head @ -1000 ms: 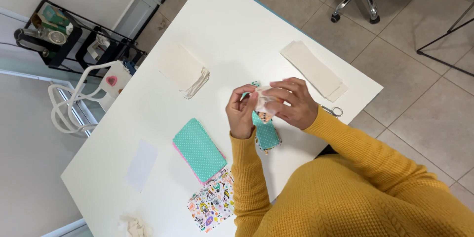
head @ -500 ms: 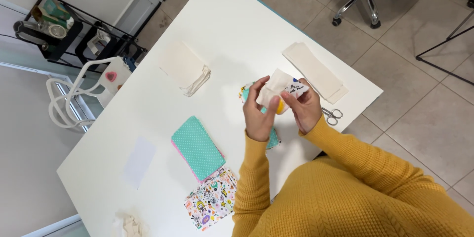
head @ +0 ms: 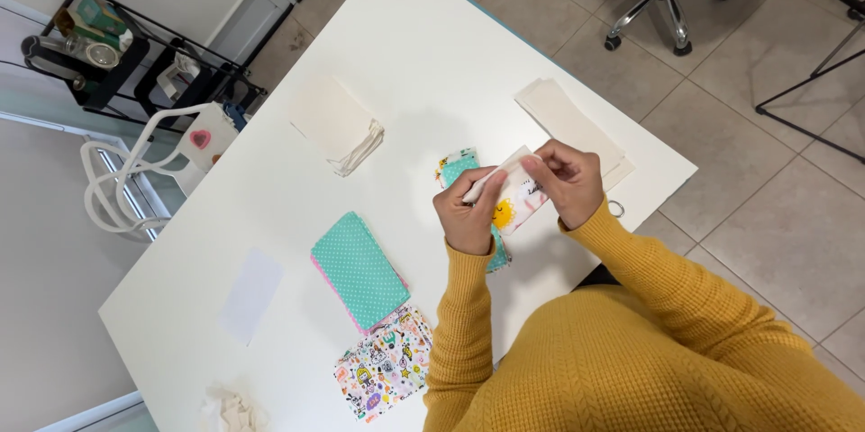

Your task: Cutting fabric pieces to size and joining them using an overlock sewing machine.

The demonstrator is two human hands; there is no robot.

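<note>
While both forearms in mustard-yellow sleeves reach up from the five o'clock corner, the left hand [head: 468,216] and the right hand [head: 569,181] meet just right of the table's middle. The left hand curls its fingers around the lower left end of a small printed fabric piece [head: 512,200], white with a yellow sun motif, thumb pressed on top. The right hand pinches the upper right end of the same piece, fingers bent narrow over its edge. The piece is held just above a teal dotted piece [head: 458,169] lying on the white table [head: 405,54].

Against the picture half a second before, the hands sit a little lower and farther apart, and the piece is stretched flatter between them.

At ten o'clock, beyond the table edge, a black wire rack [head: 99,54] holds a glass jar with a metal lid and some small packets; their contents cannot be made out. On the table lie a cream fabric stack [head: 335,124] at eleven o'clock, pale strips [head: 568,117] at one o'clock, a teal dotted stack [head: 359,268] at seven o'clock and a cartoon-print square [head: 386,362] below it.
</note>
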